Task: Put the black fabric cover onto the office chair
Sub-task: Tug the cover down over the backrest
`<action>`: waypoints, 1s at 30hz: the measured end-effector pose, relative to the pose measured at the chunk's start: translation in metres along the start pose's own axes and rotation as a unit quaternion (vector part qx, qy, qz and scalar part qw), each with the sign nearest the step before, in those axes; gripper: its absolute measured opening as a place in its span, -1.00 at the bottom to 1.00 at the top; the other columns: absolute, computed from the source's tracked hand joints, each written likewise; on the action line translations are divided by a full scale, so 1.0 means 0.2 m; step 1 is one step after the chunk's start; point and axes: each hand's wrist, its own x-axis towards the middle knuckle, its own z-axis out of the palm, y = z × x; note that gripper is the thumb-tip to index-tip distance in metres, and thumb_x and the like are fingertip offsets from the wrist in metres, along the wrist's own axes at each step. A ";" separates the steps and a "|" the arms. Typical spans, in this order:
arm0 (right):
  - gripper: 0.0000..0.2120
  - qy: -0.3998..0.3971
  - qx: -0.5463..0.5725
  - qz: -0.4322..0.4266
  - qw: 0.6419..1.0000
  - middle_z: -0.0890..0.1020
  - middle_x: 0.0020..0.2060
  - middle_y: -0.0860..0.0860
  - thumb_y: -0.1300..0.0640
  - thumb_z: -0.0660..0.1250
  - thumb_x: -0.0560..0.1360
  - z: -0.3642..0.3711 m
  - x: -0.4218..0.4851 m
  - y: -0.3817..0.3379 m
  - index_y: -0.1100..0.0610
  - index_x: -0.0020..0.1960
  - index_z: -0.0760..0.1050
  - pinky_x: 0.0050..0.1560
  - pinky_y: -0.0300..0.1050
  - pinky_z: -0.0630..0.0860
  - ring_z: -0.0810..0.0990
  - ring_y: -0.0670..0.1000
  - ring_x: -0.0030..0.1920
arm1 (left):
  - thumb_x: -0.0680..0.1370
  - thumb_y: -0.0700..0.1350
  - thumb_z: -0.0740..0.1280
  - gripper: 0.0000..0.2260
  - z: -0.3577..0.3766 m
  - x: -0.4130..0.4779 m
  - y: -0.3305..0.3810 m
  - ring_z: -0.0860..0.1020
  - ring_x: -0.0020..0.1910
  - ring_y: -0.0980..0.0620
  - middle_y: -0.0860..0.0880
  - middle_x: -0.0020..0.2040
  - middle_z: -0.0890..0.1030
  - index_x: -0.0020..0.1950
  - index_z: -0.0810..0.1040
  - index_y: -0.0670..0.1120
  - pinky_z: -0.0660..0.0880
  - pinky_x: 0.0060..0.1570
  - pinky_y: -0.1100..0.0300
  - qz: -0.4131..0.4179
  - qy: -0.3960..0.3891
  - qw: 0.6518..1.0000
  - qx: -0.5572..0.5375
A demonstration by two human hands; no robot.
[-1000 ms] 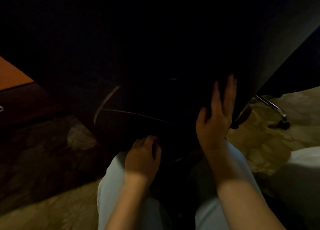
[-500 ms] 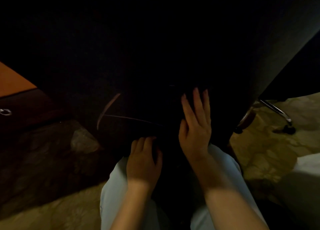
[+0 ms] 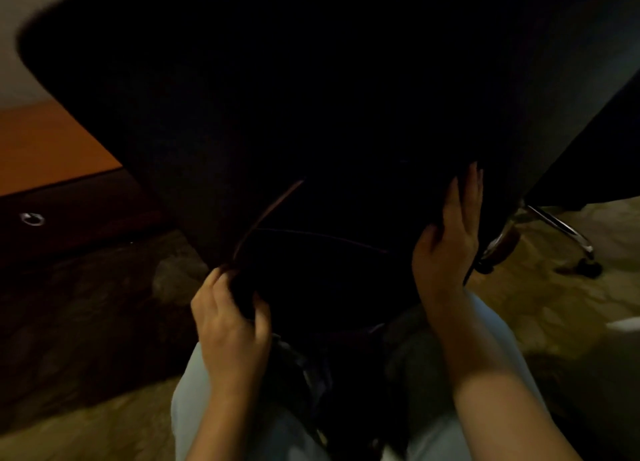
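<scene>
In the head view, the upper and middle part of the picture is filled by the black fabric cover [image 3: 311, 96], which is stretched over the broad backrest of the office chair [image 3: 588, 155] and is seen from close by, tilted toward the camera. A thin pale seam line [image 3: 268, 214] is seen running down the lower left part of the cover, and a second faint line crosses from it toward the right. The left hand [image 3: 230, 325] is held at the lower left corner of the cover, where a bunch of the dark fabric is pinched between the thumb and the curled fingers [image 3: 216, 284]. The right hand [image 3: 446, 242] is laid flat against the lower right edge of the cover, with its fingers straight and pointing upward and pressed to the cloth; whether the thumb is hooked round the edge cannot be told in the dark. Pale trousers [image 3: 188, 412] are seen below the forearms. To the right, a chrome leg [image 3: 557, 225] of the chair base is seen ending at a dark caster [image 3: 585, 269] on the patterned carpet [image 3: 554, 315]. At the left, an orange-brown desk [image 3: 45, 145] is seen, with a metal ring pull [image 3: 32, 219] on the dark front below it.
</scene>
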 end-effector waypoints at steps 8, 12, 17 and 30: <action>-0.40 -0.021 0.003 -0.022 1.000 0.24 0.45 0.18 0.49 0.14 0.43 0.06 -0.05 -0.10 0.22 0.45 0.23 0.50 0.02 0.19 0.14 0.17 0.51 | 0.50 -0.21 0.40 -0.49 -0.05 0.01 -0.11 0.38 0.32 -0.18 -0.23 0.35 0.44 0.42 0.34 -0.26 0.29 0.31 0.02 0.004 -0.016 0.999 0.033; -0.41 -0.082 0.013 -0.082 0.993 0.18 0.49 -0.04 0.42 0.13 0.49 0.12 -0.13 -0.21 0.09 0.47 0.18 0.49 0.00 0.18 0.04 -0.01 0.54 | 0.48 -0.24 0.44 -0.41 -0.02 0.00 -0.06 0.41 0.32 -0.21 -0.26 0.35 0.44 0.45 0.30 -0.27 0.32 0.29 -0.02 0.010 -0.036 0.999 0.021; -0.42 -0.056 0.035 -0.032 0.997 0.21 0.47 0.13 0.42 0.14 0.47 0.08 -0.04 -0.12 0.19 0.46 0.20 0.45 0.08 0.28 0.13 0.09 0.52 | 0.48 -0.26 0.42 -0.41 0.00 -0.01 0.01 0.39 0.34 -0.21 -0.26 0.37 0.42 0.47 0.28 -0.28 0.28 0.30 0.05 -0.024 -0.029 0.999 -0.017; -0.45 -0.056 0.031 -0.107 0.992 0.14 0.52 0.06 0.38 0.11 0.47 0.17 -0.05 -0.23 0.17 0.45 0.21 0.49 0.14 0.15 -0.01 0.04 0.55 | 0.53 -0.22 0.35 -0.38 0.00 0.02 0.09 0.30 0.41 -0.03 -0.10 0.43 0.36 0.54 0.18 -0.14 0.23 0.30 0.20 -0.155 -0.003 0.978 -0.137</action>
